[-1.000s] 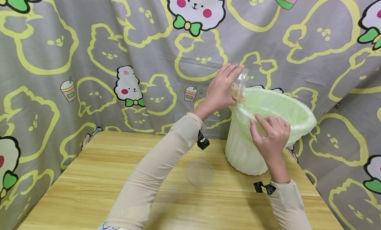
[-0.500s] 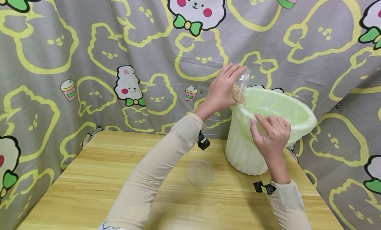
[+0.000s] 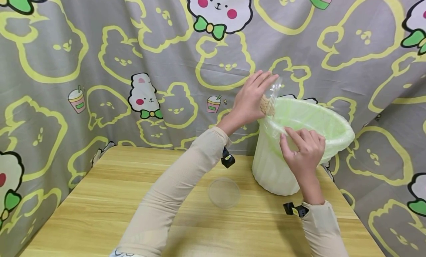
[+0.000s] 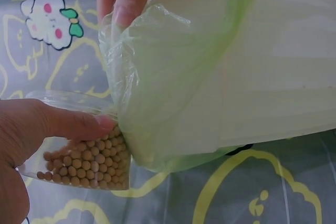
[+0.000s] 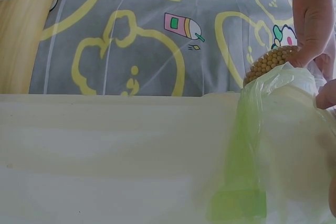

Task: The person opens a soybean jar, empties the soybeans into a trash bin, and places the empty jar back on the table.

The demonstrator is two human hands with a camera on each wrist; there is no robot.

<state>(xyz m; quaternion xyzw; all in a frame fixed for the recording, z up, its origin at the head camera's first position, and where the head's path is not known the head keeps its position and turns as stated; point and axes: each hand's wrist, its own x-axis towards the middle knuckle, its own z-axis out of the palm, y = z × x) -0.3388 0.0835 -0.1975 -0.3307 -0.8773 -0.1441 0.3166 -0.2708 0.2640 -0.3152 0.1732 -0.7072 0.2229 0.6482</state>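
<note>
The clear cup of beans [image 3: 269, 100], gripped by the left hand [image 3: 249, 98], now tips slightly further over the bin [image 3: 283, 172] rim; the right hand [image 3: 304, 150] still pinches the green liner [image 3: 313, 118]. Open tabletop [image 3: 100, 212] lies left of both hands; a clear lid [image 3: 224, 192] sits below the left forearm.

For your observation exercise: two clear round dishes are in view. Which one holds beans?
The dish gripped by the left hand, tipped at the bin rim, holds beans; the dish on the table looks bare.

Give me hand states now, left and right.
Left hand: grips a clear cup of beans, tilted at the bin rim.
Right hand: pinches the green bag at the bin's rim.
</note>
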